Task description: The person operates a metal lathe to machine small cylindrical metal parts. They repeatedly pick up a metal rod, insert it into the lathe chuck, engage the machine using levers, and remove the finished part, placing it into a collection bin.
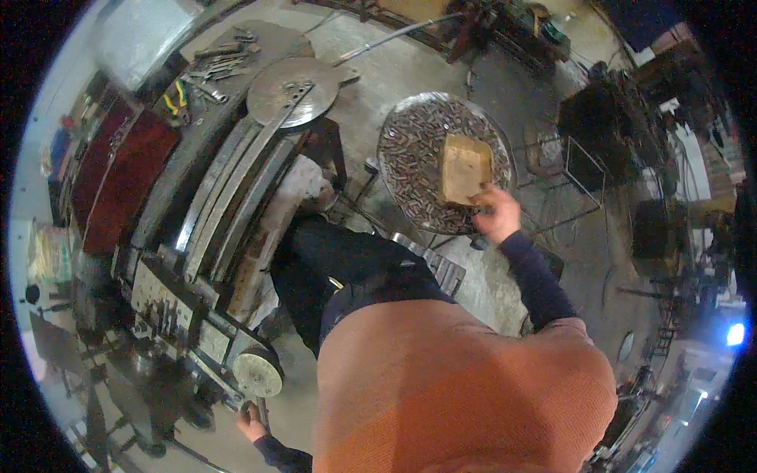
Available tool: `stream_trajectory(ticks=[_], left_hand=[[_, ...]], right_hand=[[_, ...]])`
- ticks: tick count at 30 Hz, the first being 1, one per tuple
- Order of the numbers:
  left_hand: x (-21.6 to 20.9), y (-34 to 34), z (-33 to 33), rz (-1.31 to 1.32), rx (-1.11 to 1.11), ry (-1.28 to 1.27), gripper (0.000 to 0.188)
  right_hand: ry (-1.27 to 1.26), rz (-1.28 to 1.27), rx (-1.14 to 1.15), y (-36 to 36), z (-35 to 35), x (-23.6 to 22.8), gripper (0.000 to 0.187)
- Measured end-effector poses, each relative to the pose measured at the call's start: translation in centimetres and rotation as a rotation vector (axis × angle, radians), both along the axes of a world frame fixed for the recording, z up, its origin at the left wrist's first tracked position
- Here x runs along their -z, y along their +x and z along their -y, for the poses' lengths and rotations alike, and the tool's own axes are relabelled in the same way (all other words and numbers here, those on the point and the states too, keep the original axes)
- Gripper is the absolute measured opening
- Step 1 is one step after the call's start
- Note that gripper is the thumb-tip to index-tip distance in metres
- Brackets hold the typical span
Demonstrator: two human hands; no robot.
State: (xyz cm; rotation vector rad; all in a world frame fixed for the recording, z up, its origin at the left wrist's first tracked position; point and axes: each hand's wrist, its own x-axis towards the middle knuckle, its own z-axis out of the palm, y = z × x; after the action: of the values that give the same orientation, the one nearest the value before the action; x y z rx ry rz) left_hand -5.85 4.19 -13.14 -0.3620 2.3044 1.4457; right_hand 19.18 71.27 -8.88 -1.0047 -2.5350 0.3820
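Note:
At the lower left, my left hand [252,426] is closed around a short handle [262,407] beside the round handwheel [258,374] of a lathe-like machine. My right hand [498,214] is out over a large round tray [384,162] heaped with small cylindrical metal pieces [414,158]. Its fingers are bent together at the near right corner of a shallow yellowish rectangular container [465,169], which rests on the pieces. Something small and dark shows by the fingertips, too blurred to name.
The machine's long metal rails [236,181] run along my left, with a round metal disc [293,93] at their far end. Hand tools and yellow-handled pliers [175,98] lie beyond. A wire-frame stand [583,177] is right of the tray. A long rod [398,35] extends behind the disc.

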Motion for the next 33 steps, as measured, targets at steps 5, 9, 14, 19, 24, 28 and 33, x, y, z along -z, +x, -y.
stream_trajectory(ticks=[5,9,14,19,24,28,33], left_hand=[[-1.2,0.0,-1.3,-0.005,-0.075,-0.038,0.026],[-2.2,0.0,-2.2,-0.139,-0.032,-0.154,0.023],[-1.4,0.5,-1.8,-0.251,-0.004,-0.207,0.022],[-1.0,-0.3,-1.3,-0.148,-0.041,-0.056,0.017],[-1.7,0.2,-2.5,-0.131,-0.122,-0.070,0.021],[-1.0,0.2,-1.4,-0.080,-0.100,-0.027,0.023],[-1.4,0.5,-1.2,-0.153,-0.077,-0.126,0.022]], right_hand=[[-0.147,0.443,0.070,-2.4,3.7,1.2,0.035],[-0.163,0.507,0.056,-0.8,1.7,3.1,0.037],[-0.016,0.374,0.033,0.0,1.7,1.9,0.033],[0.106,0.114,0.091,1.9,1.1,1.0,0.026],[0.192,-0.210,0.287,7.7,-2.4,1.9,0.028],[0.107,-0.593,0.482,13.8,-4.5,3.7,0.022],[-0.851,-1.733,1.294,18.2,-3.9,6.4,0.024]])
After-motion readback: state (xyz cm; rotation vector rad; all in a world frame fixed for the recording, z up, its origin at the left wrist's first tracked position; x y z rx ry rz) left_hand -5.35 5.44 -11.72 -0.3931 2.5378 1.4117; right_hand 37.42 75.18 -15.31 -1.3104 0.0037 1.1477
